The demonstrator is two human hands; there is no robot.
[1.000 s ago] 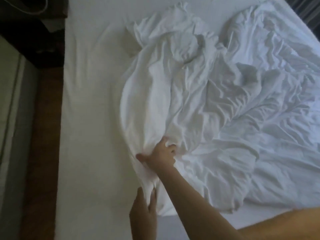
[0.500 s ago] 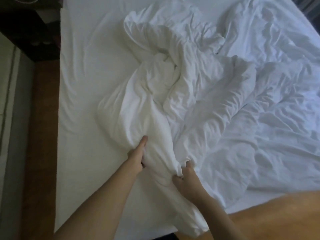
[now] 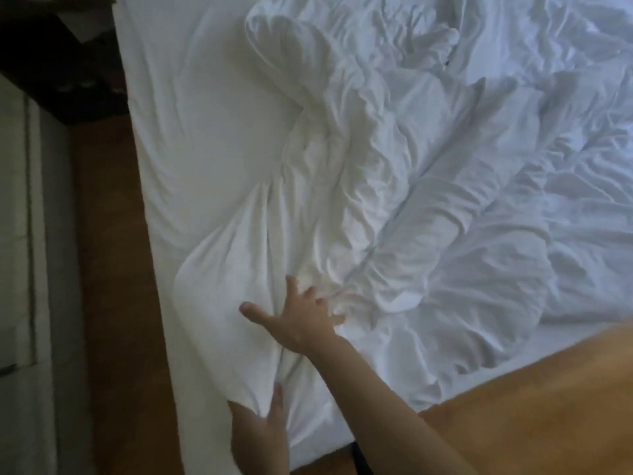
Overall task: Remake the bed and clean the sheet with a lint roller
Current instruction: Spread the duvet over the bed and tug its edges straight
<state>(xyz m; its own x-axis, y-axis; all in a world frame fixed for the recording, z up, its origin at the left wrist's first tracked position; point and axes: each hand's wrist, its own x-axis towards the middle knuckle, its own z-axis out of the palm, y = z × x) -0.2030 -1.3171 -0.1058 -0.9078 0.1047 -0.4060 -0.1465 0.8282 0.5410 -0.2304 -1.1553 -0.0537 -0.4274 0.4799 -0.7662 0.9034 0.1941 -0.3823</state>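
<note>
A crumpled white duvet lies bunched across the bed, over the white fitted sheet that shows bare along the left side. My right hand reaches in from the lower right. It lies on the duvet's near fold with thumb and fingers spread. My left hand sits at the bottom edge of the view and grips the duvet's near end, thumb up against the fabric. No lint roller is in sight.
Brown wooden floor runs along the bed's left side. Dark furniture stands at the top left, and a pale wall or door lies at the far left. An orange wooden surface borders the bed at the lower right.
Both hands held the duvet's fold side by side half a second ago. My left hand has dropped back to the near end. My right hand has spread out flat, and the fold is stretched longer.
</note>
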